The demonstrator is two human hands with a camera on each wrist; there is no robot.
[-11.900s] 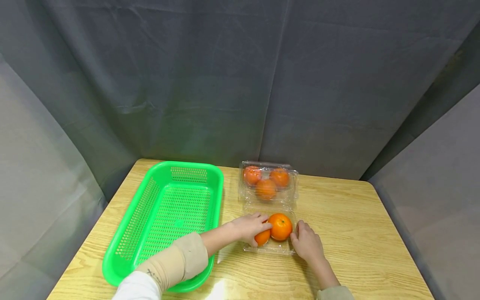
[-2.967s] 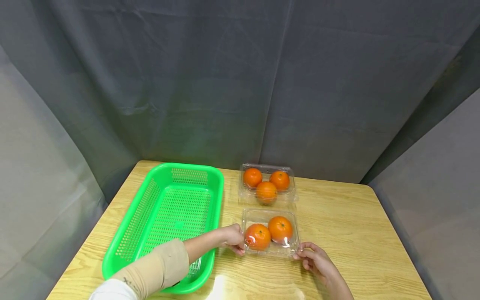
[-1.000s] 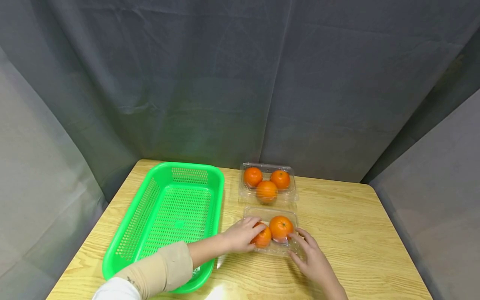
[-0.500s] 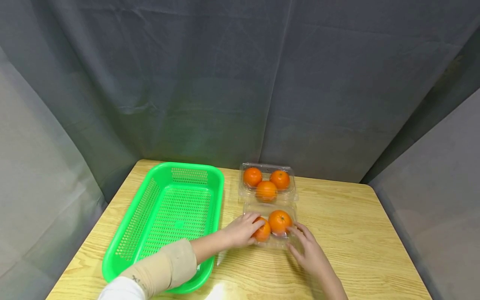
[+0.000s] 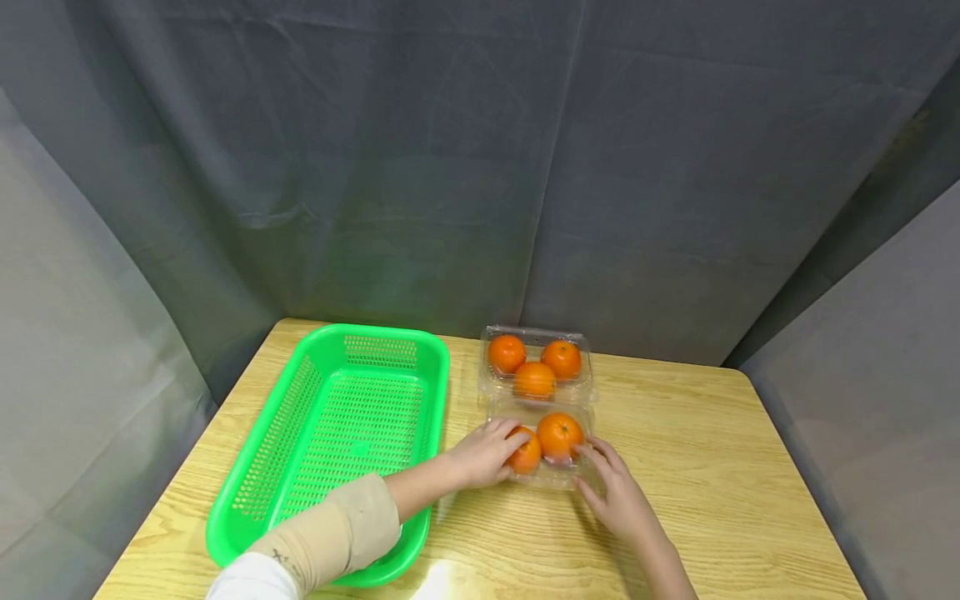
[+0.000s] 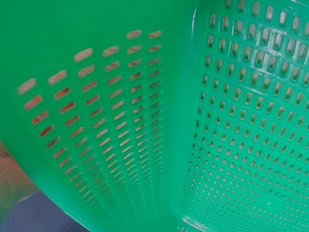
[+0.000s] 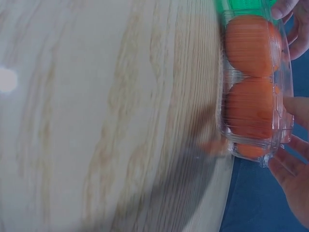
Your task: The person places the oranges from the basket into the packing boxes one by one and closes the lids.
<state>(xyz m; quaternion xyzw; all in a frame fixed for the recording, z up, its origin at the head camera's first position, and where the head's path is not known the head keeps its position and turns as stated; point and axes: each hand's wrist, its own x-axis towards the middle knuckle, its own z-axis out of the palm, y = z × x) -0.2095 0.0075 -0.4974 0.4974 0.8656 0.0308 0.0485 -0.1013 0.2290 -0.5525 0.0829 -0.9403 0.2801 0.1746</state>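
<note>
In the head view, a clear plastic clamshell container (image 5: pixel 553 478) with its lid down holds two oranges, a left orange (image 5: pixel 528 457) and a right orange (image 5: pixel 560 435). My left hand (image 5: pixel 482 454) grips its left end, fingers over the top and covering part of the left orange. At the right end my right hand (image 5: pixel 618 500) holds on with fingers and thumb spread around the corner. The right wrist view shows the container (image 7: pixel 288 77) side-on between both hands. The left wrist view is mostly filled by the basket wall (image 6: pixel 176 96); orange shows through its slots.
Right behind stands a second clear container (image 5: pixel 491 388) with three oranges, its front edge close against the first. A green slotted basket (image 5: pixel 442 375) lies to the left, under my left forearm. The wooden table (image 5: pixel 690 433) ends at a grey curtain (image 5: pixel 637 208).
Both hands have moved the front container away from me, up against the rear one. Three seconds ago they were at its front corners; now they hold its ends.
</note>
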